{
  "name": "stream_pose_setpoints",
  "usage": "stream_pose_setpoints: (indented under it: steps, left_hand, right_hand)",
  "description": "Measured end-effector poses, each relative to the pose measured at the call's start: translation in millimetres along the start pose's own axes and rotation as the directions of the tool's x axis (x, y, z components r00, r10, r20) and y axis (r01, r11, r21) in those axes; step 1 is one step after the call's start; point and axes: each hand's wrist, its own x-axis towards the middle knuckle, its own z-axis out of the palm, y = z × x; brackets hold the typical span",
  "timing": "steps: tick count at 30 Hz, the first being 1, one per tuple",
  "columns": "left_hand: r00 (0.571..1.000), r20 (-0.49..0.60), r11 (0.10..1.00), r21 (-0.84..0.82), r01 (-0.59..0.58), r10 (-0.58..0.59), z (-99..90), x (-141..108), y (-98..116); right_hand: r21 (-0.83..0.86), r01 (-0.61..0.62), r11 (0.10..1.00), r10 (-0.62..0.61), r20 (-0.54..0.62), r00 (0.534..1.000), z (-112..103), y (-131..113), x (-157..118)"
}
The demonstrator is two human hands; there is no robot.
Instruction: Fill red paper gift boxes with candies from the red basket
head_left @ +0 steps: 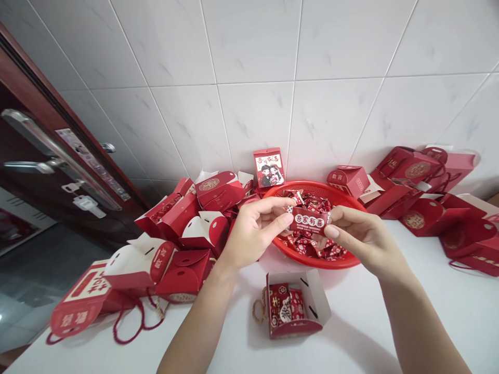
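Note:
A red wrapped candy (309, 222) with white lettering is stretched level between my two hands, above a red plastic basket (323, 264) filled with small red candies. My left hand (255, 228) pinches its left end between thumb and fingers. The right end is pinched by my right hand (360, 236). Below them on the white table stands an open red gift box (296, 330), with patterned red packets (286, 306) inside and a twisted cord at its left side.
Piled red gift boxes (185, 267) cover the table's left part. More red boxes (421, 208) stand at the right. A box with a cartoon couple (270, 169) is behind the basket, near the tiled wall (257, 47). A door with a handle (58, 161) is at far left.

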Motion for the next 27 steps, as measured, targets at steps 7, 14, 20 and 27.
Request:
stream_pose_setpoints:
  steps: [7,14,20,27]
  left_hand:
    - [1.0,0.023,1.0,0.005,0.015,-0.015,0.9,0.3,0.0]
    - [0.999,0.025,0.999,0.003,0.04,-0.04,0.9,-0.2,0.7]
    - [0.995,0.03,0.995,0.001,0.098,-0.098,0.7,0.1,-0.6]
    - [0.984,0.121,0.983,0.14,0.116,-0.133,-6.4,0.3,2.0]
  right_hand:
    - [0.017,0.021,1.0,-0.02,-0.081,0.997,0.9,-0.8,0.2]
    - [-0.069,0.062,0.996,-0.067,-0.071,0.995,0.0,1.8,-0.6]
    - [-0.122,0.096,0.988,-0.105,-0.073,0.992,0.6,1.9,-1.9]
    - [-0.183,0.124,0.975,-0.13,-0.025,0.991,-2.3,-0.4,-2.2]
